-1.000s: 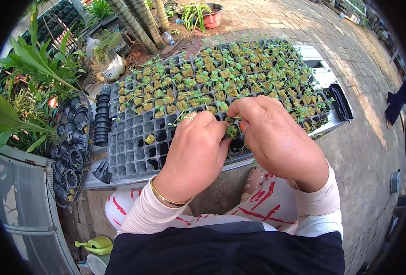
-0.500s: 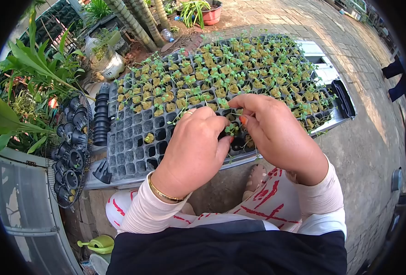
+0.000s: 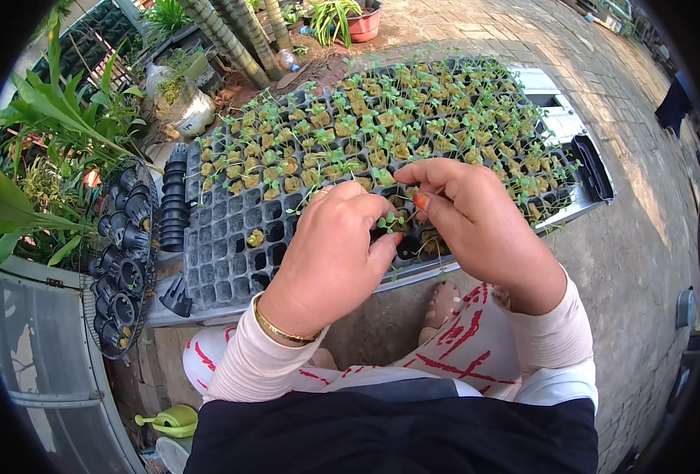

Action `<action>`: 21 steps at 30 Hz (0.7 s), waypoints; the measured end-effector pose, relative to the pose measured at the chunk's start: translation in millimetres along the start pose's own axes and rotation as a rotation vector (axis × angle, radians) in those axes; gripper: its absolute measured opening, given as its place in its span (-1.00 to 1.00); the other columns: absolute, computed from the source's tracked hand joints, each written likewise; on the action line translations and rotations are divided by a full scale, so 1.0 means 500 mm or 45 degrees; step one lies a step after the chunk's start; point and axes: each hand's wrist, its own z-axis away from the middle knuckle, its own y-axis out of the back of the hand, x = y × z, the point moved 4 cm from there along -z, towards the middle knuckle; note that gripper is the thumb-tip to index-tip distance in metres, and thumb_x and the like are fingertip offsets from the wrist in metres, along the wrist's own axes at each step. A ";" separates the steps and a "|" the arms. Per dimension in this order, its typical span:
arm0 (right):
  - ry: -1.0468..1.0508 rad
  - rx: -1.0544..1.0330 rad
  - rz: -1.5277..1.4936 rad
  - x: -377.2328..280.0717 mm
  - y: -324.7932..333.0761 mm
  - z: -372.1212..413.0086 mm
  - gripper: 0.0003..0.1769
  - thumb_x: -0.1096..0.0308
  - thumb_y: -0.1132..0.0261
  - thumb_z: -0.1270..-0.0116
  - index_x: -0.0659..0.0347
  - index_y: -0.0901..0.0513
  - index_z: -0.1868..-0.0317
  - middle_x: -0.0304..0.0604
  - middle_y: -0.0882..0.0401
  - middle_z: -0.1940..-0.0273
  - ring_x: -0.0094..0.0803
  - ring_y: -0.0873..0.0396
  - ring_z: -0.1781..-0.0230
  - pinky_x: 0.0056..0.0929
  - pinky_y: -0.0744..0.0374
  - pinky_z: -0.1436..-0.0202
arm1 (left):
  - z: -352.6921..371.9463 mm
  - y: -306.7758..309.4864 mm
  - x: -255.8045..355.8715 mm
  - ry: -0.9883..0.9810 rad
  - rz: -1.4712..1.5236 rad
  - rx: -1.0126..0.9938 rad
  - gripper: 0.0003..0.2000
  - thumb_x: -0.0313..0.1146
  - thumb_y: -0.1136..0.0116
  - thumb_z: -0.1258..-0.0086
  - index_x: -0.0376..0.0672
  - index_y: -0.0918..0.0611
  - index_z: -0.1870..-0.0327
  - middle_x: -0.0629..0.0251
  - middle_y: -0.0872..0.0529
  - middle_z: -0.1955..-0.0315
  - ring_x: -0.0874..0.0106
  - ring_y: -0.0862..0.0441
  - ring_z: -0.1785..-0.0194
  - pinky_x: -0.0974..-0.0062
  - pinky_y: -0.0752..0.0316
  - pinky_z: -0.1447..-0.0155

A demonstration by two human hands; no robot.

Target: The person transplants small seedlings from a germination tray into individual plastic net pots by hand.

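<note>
My left hand (image 3: pixel 330 257) is over the front of the black seedling tray (image 3: pixel 216 272), thumb and forefinger closed around a small green seedling (image 3: pixel 396 220). Close beside it, my right hand (image 3: pixel 476 225) has its fingers curled and its thumb bent in toward them. What those right fingertips hold, if anything, is hidden. Rows of seedlings in brown plugs (image 3: pixel 401 130) fill the far and right cells. The front-left cells hold no plants, apart from one lone plug (image 3: pixel 255 238).
A stack of black net pots (image 3: pixel 175 197) stands at the tray's left edge, beside a wire basket (image 3: pixel 156 237) of more pots. A green watering can (image 3: pixel 175 421) sits low at left. Potted plants and trunks (image 3: pixel 227 35) are behind. Another person's dark-clothed leg (image 3: pixel 672 107) shows at right.
Both hands stay in nearly the same place over the tray, with small finger shifts around the seedling. At the far right, the other person's legs have moved.
</note>
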 end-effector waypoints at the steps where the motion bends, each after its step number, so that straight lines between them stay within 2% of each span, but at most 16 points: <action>1: -0.011 0.014 -0.034 0.000 0.001 0.000 -0.77 0.58 -0.09 -0.19 0.50 -0.58 0.17 0.22 -0.59 0.41 0.10 -0.59 0.35 -0.15 -0.52 0.22 | -0.001 0.002 0.002 0.014 0.015 -0.016 -0.80 -0.49 -0.30 -0.01 -0.33 -0.63 0.32 0.10 -0.53 0.45 0.16 -0.51 0.31 0.31 -0.39 0.19; 2: -0.022 0.028 -0.069 0.001 0.003 0.001 -0.77 0.58 -0.09 -0.20 0.50 -0.57 0.16 0.19 -0.59 0.45 0.06 -0.60 0.39 -0.19 -0.52 0.26 | -0.001 0.002 0.003 0.028 0.030 -0.032 -0.81 -0.48 -0.30 -0.02 -0.33 -0.62 0.33 0.08 -0.53 0.43 0.10 -0.51 0.26 0.25 -0.39 0.12; 6: -0.095 0.043 -0.128 -0.020 0.019 0.003 -0.79 0.59 -0.09 -0.21 0.47 -0.58 0.17 0.11 -0.56 0.51 -0.09 -0.60 0.46 -0.29 -0.51 0.33 | -0.001 0.006 0.004 0.014 0.063 0.022 -0.78 -0.50 -0.30 -0.01 -0.33 -0.59 0.30 0.09 -0.52 0.46 0.11 -0.51 0.28 0.25 -0.39 0.14; 8: -0.048 0.042 -0.144 -0.040 0.031 0.009 -0.85 0.61 -0.11 -0.20 0.44 -0.57 0.23 0.01 -0.54 0.55 -0.28 -0.57 0.52 -0.42 -0.49 0.40 | 0.000 0.014 0.004 0.025 0.088 0.117 -0.77 -0.51 -0.30 0.01 -0.25 -0.63 0.27 0.27 -0.48 0.49 0.43 -0.45 0.41 0.51 -0.33 0.34; 9: -0.048 0.042 -0.145 -0.042 0.032 0.013 -0.85 0.61 -0.11 -0.20 0.44 -0.57 0.23 0.01 -0.54 0.55 -0.28 -0.57 0.52 -0.42 -0.49 0.40 | 0.000 0.018 0.005 0.026 0.087 0.117 -0.77 -0.51 -0.30 0.01 -0.25 -0.63 0.27 0.27 -0.48 0.49 0.43 -0.45 0.41 0.51 -0.33 0.34; 11: 0.004 0.077 -0.313 -0.047 0.037 0.022 -0.85 0.60 -0.13 -0.27 0.41 -0.54 0.16 -0.28 -0.51 0.45 -0.61 -0.48 0.36 -0.65 -0.46 0.25 | 0.003 0.034 0.010 0.003 0.195 0.158 -0.76 -0.55 -0.31 -0.01 -0.23 -0.61 0.25 0.43 -0.45 0.50 0.60 -0.37 0.44 0.62 -0.24 0.39; 12: 0.007 0.076 -0.313 -0.050 0.042 0.024 -0.85 0.60 -0.13 -0.27 0.41 -0.54 0.16 -0.28 -0.51 0.45 -0.61 -0.48 0.36 -0.65 -0.46 0.25 | 0.007 0.040 0.012 0.003 0.193 0.160 -0.76 -0.55 -0.31 -0.01 -0.23 -0.61 0.25 0.43 -0.45 0.50 0.60 -0.37 0.44 0.62 -0.24 0.39; 14: -0.046 0.049 -0.323 -0.058 0.051 0.030 -0.90 0.57 -0.18 -0.28 0.38 -0.54 0.20 -0.27 -0.55 0.42 -0.59 -0.51 0.32 -0.66 -0.48 0.21 | 0.018 0.041 -0.003 0.355 0.633 0.054 -0.75 -0.59 -0.30 -0.07 -0.23 -0.59 0.20 0.52 -0.45 0.46 0.71 -0.31 0.45 0.71 -0.17 0.40; 15: -0.044 0.049 -0.324 -0.061 0.055 0.032 -0.90 0.57 -0.18 -0.28 0.38 -0.54 0.20 -0.27 -0.55 0.42 -0.59 -0.51 0.32 -0.66 -0.48 0.21 | 0.022 0.044 -0.010 0.501 0.809 -0.007 -0.76 -0.59 -0.28 -0.13 -0.25 -0.56 0.17 0.50 -0.53 0.40 0.75 -0.37 0.40 0.76 -0.24 0.34; 16: -0.065 0.078 -0.351 -0.062 0.060 0.035 -0.91 0.52 -0.20 -0.30 0.36 -0.54 0.21 -0.25 -0.57 0.40 -0.58 -0.52 0.30 -0.66 -0.48 0.20 | 0.022 0.047 -0.014 0.500 0.807 -0.004 -0.76 -0.59 -0.28 -0.13 -0.25 -0.56 0.17 0.50 -0.53 0.40 0.75 -0.37 0.40 0.76 -0.24 0.34; 18: -0.080 0.106 -0.379 -0.060 0.063 0.038 -0.89 0.46 -0.23 -0.31 0.35 -0.54 0.22 -0.22 -0.60 0.38 -0.58 -0.53 0.28 -0.65 -0.48 0.19 | 0.022 0.053 -0.022 0.420 1.084 0.104 -0.75 -0.59 -0.28 -0.14 -0.26 -0.55 0.16 0.44 -0.59 0.34 0.71 -0.47 0.33 0.76 -0.36 0.23; 19: 0.014 0.182 -0.503 -0.058 0.066 0.038 -0.85 0.39 -0.22 -0.34 0.33 -0.54 0.22 -0.20 -0.61 0.37 -0.57 -0.53 0.27 -0.64 -0.47 0.17 | 0.026 0.059 -0.028 0.403 1.100 0.116 -0.74 -0.58 -0.29 -0.14 -0.27 -0.55 0.15 0.40 -0.62 0.31 0.68 -0.52 0.26 0.73 -0.43 0.13; 20: 0.108 0.256 -0.627 -0.055 0.068 0.037 -0.81 0.33 -0.22 -0.36 0.31 -0.54 0.21 -0.18 -0.63 0.35 -0.56 -0.54 0.26 -0.63 -0.47 0.15 | 0.027 0.063 -0.027 0.403 1.098 0.122 -0.74 -0.58 -0.29 -0.14 -0.27 -0.55 0.15 0.40 -0.62 0.31 0.68 -0.52 0.26 0.73 -0.43 0.13; 21: 0.200 0.317 -0.657 -0.054 0.067 0.034 -0.77 0.27 -0.13 -0.43 0.30 -0.53 0.18 -0.18 -0.63 0.34 -0.55 -0.55 0.25 -0.61 -0.45 0.12 | 0.030 0.068 -0.024 0.391 1.144 0.131 -0.74 -0.58 -0.30 -0.14 -0.27 -0.55 0.15 0.40 -0.61 0.31 0.68 -0.52 0.26 0.73 -0.43 0.13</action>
